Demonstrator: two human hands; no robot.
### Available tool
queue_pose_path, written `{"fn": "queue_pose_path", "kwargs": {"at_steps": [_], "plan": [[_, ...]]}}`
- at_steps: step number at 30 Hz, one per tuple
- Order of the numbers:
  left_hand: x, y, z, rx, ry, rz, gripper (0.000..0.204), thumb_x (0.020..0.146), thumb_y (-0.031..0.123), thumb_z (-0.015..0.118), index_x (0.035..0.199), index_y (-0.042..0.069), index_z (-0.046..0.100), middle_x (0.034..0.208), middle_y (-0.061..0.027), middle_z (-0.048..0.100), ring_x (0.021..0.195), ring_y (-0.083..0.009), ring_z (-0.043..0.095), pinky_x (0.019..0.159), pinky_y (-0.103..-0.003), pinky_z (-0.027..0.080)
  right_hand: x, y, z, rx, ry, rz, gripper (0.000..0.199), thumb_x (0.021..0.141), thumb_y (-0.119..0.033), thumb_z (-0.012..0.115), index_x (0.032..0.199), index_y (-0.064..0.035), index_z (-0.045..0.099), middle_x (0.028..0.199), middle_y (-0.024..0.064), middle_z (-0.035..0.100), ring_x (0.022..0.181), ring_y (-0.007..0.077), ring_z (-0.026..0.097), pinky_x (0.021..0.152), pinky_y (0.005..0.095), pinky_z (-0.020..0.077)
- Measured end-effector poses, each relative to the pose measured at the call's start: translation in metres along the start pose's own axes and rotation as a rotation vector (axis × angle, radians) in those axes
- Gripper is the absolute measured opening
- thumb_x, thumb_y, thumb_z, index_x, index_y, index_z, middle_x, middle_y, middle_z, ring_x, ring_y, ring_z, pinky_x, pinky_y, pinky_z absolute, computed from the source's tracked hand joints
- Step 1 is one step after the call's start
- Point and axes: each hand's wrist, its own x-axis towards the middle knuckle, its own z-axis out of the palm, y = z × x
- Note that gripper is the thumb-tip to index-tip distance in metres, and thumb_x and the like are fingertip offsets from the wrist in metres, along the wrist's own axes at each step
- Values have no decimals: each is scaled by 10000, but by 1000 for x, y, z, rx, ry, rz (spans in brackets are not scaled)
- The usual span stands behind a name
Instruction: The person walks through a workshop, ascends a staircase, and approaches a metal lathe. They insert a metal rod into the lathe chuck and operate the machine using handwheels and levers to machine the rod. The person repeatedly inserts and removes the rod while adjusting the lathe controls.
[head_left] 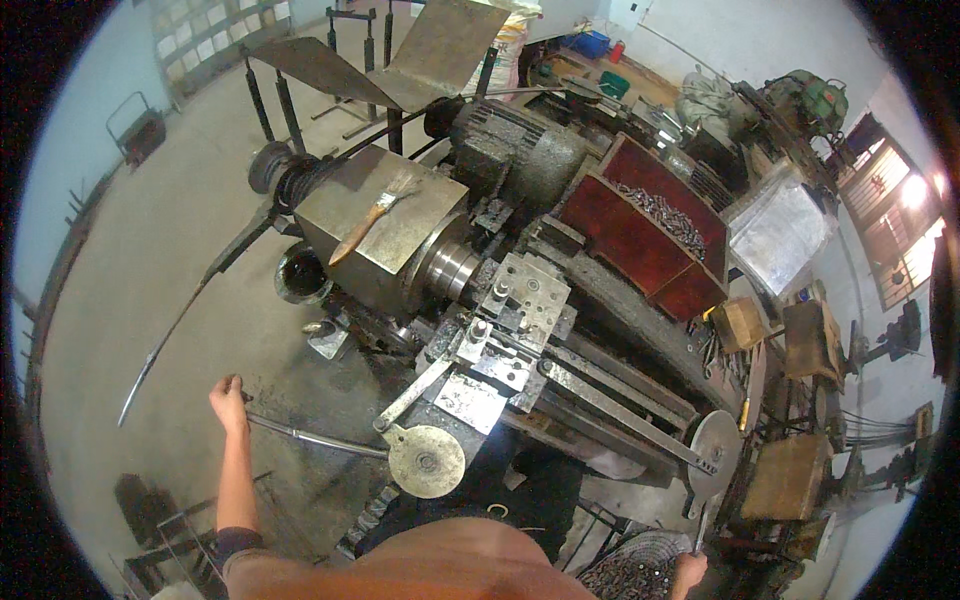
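Observation:
My left hand [230,400] is closed round the outer end of a long steel lever [320,438]. That lever runs right to a round metal disc [428,462], which a flat link arm [415,393] joins to the tool slide [500,360] of a lathe. Down at the lower right, my right hand [688,574] grips the short handle [701,522] below a second round disc [713,447]. Two long flat bars [620,410] run from this disc to the slide. The lathe's spindle nose [452,270] faces the slide. What it holds, if anything, is too small to tell.
A wood-handled brush [370,222] lies on the headstock [375,200]. Behind the slide stands a red bin [630,245] of small metal pieces. A basket [640,560] of similar pieces is near my right hand. Another rod [185,320] sticks out at left.

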Motion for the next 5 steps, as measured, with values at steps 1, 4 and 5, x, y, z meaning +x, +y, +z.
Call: {"fn": "queue_pose_path", "kwargs": {"at_steps": [1,4,5], "plan": [[0,3,1,3,-2,4,216,746,92,540,868,-82,575,583,-63,516,454,-113,455,433,-255,405,-4,-2,-1,36,22,-8,206,631,-168,501,750,-31,599,724,165,593,720,345,576,653,429,450],[0,11,4,15,-20,3,217,748,109,555,876,-65,583,621,-74,529,472,-110,459,458,-264,436,-3,-2,4,45,55,84,215,622,-155,497,760,-33,607,721,174,593,728,345,576,662,431,447],[0,14,6,17,-28,1,218,749,116,561,878,-58,586,637,-80,535,480,-108,460,468,-268,448,-3,-2,4,45,56,84,215,622,-155,497,760,-33,607,721,174,593,728,345,576,662,431,447]]}}
